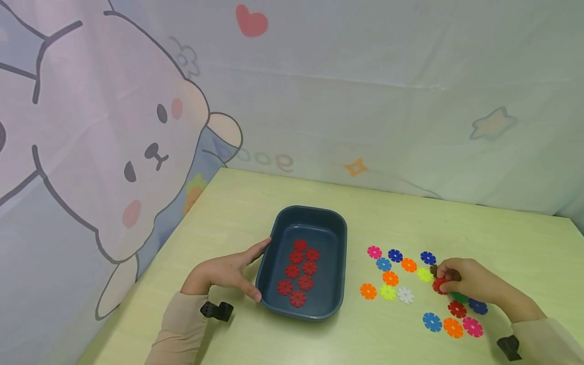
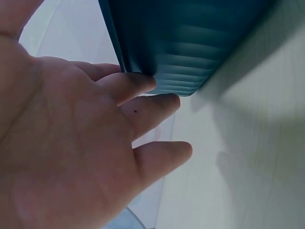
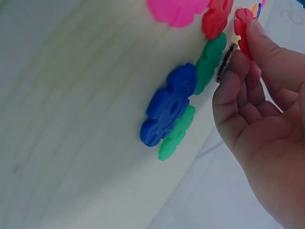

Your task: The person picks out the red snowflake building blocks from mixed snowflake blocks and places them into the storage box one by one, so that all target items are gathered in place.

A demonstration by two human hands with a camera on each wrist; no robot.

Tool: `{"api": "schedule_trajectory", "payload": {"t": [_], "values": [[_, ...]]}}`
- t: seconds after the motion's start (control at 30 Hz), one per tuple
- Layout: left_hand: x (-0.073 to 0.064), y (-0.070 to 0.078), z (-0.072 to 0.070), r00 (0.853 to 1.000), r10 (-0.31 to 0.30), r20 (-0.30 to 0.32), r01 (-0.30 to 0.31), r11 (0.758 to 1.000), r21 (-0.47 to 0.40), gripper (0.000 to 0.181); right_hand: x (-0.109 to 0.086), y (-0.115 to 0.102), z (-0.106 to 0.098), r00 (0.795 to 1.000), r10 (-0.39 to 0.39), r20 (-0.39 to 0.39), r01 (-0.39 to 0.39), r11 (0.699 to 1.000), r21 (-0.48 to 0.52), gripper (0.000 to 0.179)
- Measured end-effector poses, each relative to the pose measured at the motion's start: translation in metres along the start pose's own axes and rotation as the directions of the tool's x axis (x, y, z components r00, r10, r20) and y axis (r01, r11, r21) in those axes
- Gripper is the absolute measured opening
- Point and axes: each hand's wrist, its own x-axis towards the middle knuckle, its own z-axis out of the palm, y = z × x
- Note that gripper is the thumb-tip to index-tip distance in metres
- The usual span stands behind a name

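My right hand (image 1: 474, 284) pinches a red notched plastic disc (image 3: 243, 32) between thumb and finger, just over the loose discs at the right of the table. Under and beside that hand lie a brown disc (image 1: 434, 270), a green disc (image 1: 460, 297), a blue disc (image 3: 172, 106) and another red disc (image 1: 457, 309). On the left, my left hand (image 1: 228, 274) touches the side of a dark blue tray (image 1: 335, 294) with spread, fairly straight fingers (image 2: 159, 160). Several red discs (image 1: 305, 282) lie flat inside the tray.
Between tray and right hand lie discs in other colours, among them an orange disc (image 1: 368, 291), a white disc (image 1: 405, 295) and a pink disc (image 1: 374, 252). The light wooden table (image 1: 255, 190) ends at a printed cloth backdrop (image 1: 365, 101).
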Motion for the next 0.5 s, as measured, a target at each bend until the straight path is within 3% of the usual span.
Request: {"api": "schedule_trajectory", "payload": {"t": [0.5], "values": [[0.0015,0.0005,0.0000,1.000,-0.015,-0.008,0.015,1.000,0.013,0.126,0.0059,-0.0073,-0.0086,0.992,-0.122,0.010,0.121,0.992,0.044,0.006]]}}
